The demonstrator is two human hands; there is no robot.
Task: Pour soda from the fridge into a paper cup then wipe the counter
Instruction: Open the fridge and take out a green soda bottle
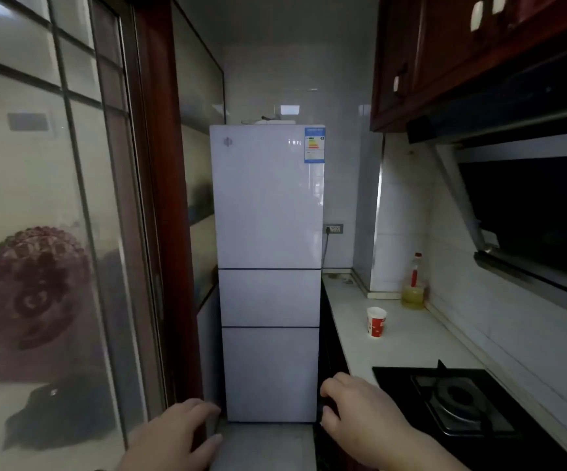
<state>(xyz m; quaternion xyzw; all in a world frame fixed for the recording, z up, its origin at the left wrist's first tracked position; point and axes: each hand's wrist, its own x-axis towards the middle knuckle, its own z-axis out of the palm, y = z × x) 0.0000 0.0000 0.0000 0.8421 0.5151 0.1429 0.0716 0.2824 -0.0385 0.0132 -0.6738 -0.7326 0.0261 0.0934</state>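
Note:
A tall white three-door fridge (268,232) stands straight ahead at the end of a narrow kitchen, all its doors closed. To its right runs a white counter (407,338) with a red-and-white paper cup (376,321) standing upright on it. My left hand (176,436) and my right hand (360,416) hang low in front of me, both empty with fingers loosely curled and apart. Neither hand touches the fridge. No soda is visible.
A bottle of yellow liquid with a red cap (413,283) stands at the counter's back wall. A black gas hob (458,399) fills the near counter. A range hood (533,212) and dark red cabinets (445,56) hang above. A glass sliding door (54,232) lines the left.

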